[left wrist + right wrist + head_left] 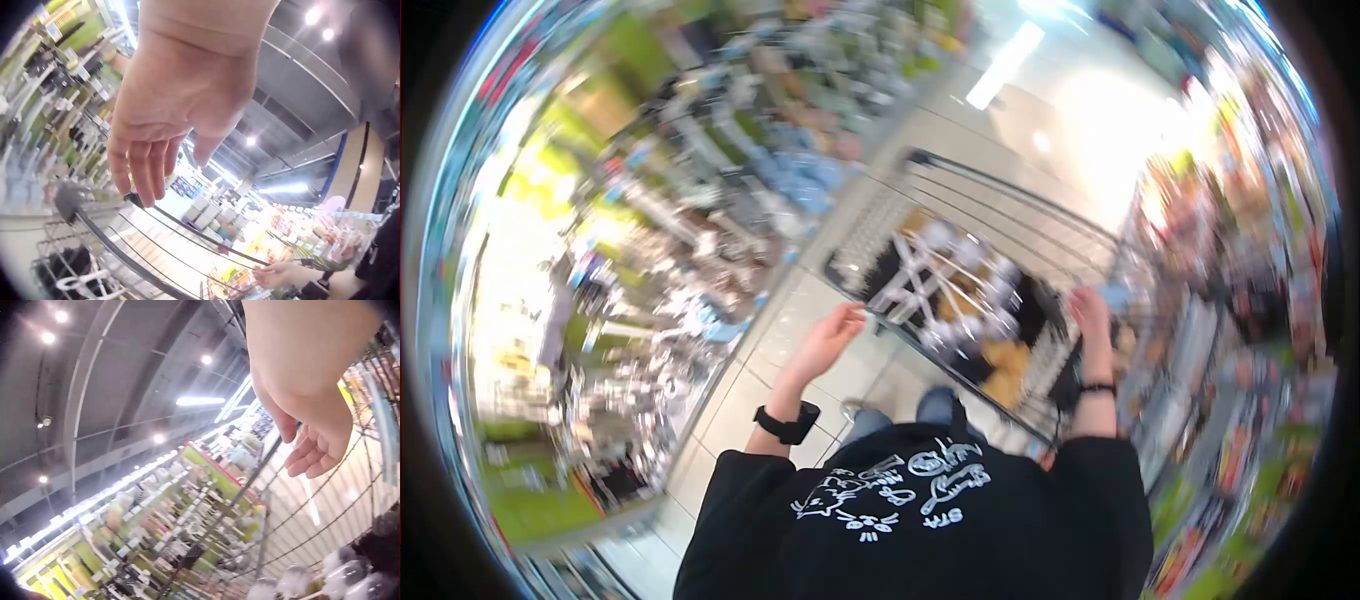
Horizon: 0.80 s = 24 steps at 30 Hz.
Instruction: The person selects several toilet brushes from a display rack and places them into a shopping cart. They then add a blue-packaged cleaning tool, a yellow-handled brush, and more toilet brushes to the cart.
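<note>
A wire shopping cart with a dark rim (pixel 1010 190) stands in front of the person. Inside lie white stick-like items with rounded ends (pixel 945 285), partly under shiny clear plastic, among black and tan items (pixel 1005 370). The left hand (pixel 832 338) is at the cart's near left corner, holding nothing; in the left wrist view that hand (pixel 181 100) hangs with fingers loosely bent. Over the cart's right side is the right hand (pixel 1090 312). The right wrist view shows this hand (pixel 312 425) empty, its fingers loosely curled; whether it touches the cart cannot be told.
Shelves with hanging goods (pixel 660 220) line the left side, blurred in the head view. More stocked shelves (pixel 1230 330) run along the right, close to the cart. Pale floor tiles (pixel 745 400) show between the left shelves and the cart.
</note>
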{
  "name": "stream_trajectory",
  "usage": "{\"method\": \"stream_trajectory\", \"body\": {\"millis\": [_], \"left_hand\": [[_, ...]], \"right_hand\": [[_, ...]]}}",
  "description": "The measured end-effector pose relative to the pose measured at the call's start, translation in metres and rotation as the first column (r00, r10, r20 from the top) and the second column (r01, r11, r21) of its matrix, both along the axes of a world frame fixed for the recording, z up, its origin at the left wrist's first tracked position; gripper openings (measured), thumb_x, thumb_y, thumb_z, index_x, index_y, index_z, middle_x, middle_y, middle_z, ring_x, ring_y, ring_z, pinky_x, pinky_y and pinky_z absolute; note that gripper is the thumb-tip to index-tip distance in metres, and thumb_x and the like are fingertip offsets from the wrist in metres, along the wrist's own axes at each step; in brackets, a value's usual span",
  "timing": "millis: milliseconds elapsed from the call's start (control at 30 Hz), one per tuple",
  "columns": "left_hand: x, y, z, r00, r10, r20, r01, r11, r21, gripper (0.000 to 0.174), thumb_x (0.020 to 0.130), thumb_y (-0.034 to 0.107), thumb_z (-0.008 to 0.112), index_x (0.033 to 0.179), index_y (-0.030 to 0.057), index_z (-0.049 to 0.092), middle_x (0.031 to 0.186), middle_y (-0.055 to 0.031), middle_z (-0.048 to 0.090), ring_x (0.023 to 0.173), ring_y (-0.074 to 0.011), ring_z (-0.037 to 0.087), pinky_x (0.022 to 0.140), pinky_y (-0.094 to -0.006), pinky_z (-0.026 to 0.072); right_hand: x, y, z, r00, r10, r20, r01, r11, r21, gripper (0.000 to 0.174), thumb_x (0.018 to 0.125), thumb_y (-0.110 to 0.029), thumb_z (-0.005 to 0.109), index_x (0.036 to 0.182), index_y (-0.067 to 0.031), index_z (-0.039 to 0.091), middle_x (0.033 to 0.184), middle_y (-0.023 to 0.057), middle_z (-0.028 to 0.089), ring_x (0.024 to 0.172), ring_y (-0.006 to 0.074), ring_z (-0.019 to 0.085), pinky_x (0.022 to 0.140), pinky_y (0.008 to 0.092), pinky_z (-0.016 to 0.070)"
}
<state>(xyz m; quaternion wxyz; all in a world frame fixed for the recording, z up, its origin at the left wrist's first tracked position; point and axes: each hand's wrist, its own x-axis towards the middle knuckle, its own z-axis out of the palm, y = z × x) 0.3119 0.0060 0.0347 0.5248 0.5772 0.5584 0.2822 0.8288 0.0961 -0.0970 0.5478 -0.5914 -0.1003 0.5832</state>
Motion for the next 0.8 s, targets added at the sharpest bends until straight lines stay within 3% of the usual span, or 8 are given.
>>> {"method": "stream_trajectory", "body": {"millis": [67,100,200,300,500,567,667,800], "left_hand": [[-0.053,-0.03,0.012,0.994,0.105,0.003,-0.105,0.994,0.001,0.035,0.091,0.016,0.048,0.124,0.0043,0.042,0.108,-0.0085,0.057,0.096,-0.0144,0.053,0.086,-0.0276,0.0415],[-0.083,-0.047,0.019,0.982,0.191,0.001,-0.191,0.982,0.01,0.035,0.091,0.016,0.048,0.124,0.0042,0.042,0.108,-0.0086,0.057,0.095,-0.0145,0.053,0.086,-0.0277,0.0416],[-0.164,-0.106,0.011,0.908,0.411,0.074,-0.415,0.909,0.045,0.036,0.091,0.022,0.049,0.123,0.0061,0.045,0.103,-0.0093,0.06,0.093,-0.016,0.056,0.083,-0.0283,0.0432],[-0.241,-0.167,0.001,0.8,0.593,0.087,-0.599,0.797,0.08,0.035,0.091,0.02,0.049,0.122,0.0051,0.045,0.101,-0.008,0.06,0.092,-0.0143,0.056,0.083,-0.0278,0.0432],[-0.334,-0.262,0.024,0.559,0.806,0.194,-0.828,0.555,0.081,0.031,0.092,0.015,0.045,0.119,-0.0006,0.044,0.101,-0.0112,0.06,0.088,-0.0137,0.055,0.083,-0.0274,0.0425],[-0.351,-0.279,0.042,0.506,0.839,0.199,-0.862,0.5,0.086,0.031,0.092,0.015,0.045,0.119,-0.0005,0.044,0.102,-0.0112,0.06,0.089,-0.0138,0.055,0.084,-0.0272,0.0419],[-0.377,-0.296,0.042,0.452,0.869,0.204,-0.892,0.438,0.11,0.031,0.092,0.016,0.045,0.119,0.0004,0.044,0.102,-0.011,0.06,0.09,-0.014,0.055,0.084,-0.0269,0.0411],[-0.404,-0.3,0.049,0.397,0.888,0.232,-0.918,0.381,0.112,0.032,0.092,0.016,0.045,0.12,0.0008,0.044,0.102,-0.0103,0.06,0.091,-0.0136,0.055,0.085,-0.0268,0.0406]], "right_hand": [[-0.029,0.007,0.003,0.989,0.121,-0.082,-0.104,0.977,0.184,0.029,0.085,-0.018,0.055,0.113,-0.0095,0.051,0.099,0.0083,0.06,0.082,0.0217,0.058,0.073,0.0339,0.0484],[-0.061,0.008,0.029,0.994,0.11,-0.003,-0.108,0.987,0.114,0.03,0.085,-0.019,0.056,0.113,-0.0107,0.051,0.1,0.0075,0.06,0.084,0.0209,0.057,0.075,0.0327,0.0474],[-0.17,-0.002,0.091,0.962,0.226,0.153,-0.253,0.949,0.188,0.026,0.088,-0.019,0.053,0.112,-0.0105,0.052,0.096,0.0058,0.061,0.081,0.0161,0.058,0.069,0.0284,0.0479],[-0.274,-0.007,0.115,0.922,0.37,0.113,-0.386,0.885,0.26,0.023,0.089,-0.015,0.051,0.11,-0.0088,0.053,0.094,0.0054,0.061,0.079,0.0145,0.058,0.068,0.0269,0.0485],[-0.488,-0.026,0.148,0.727,0.664,0.173,-0.674,0.644,0.363,0.022,0.087,-0.013,0.053,0.108,-0.0056,0.055,0.09,0.0086,0.063,0.078,0.016,0.061,0.069,0.0274,0.049],[-0.553,-0.034,0.162,0.574,0.77,0.278,-0.808,0.478,0.343,0.022,0.087,-0.012,0.053,0.108,-0.0046,0.054,0.091,0.0086,0.063,0.08,0.0162,0.061,0.071,0.0259,0.0481],[-0.641,-0.044,0.205,0.216,0.849,0.483,-0.94,0.048,0.337,0.026,0.087,-0.012,0.054,0.111,-0.0032,0.052,0.092,0.0078,0.062,0.081,0.0145,0.06,0.074,0.0246,0.0463],[-0.742,-0.029,0.259,-0.152,0.643,0.75,-0.871,-0.447,0.206,0.03,0.087,-0.014,0.055,0.115,-0.0038,0.05,0.087,0.0046,0.061,0.078,0.0107,0.056,0.072,0.0258,0.0452]]}}
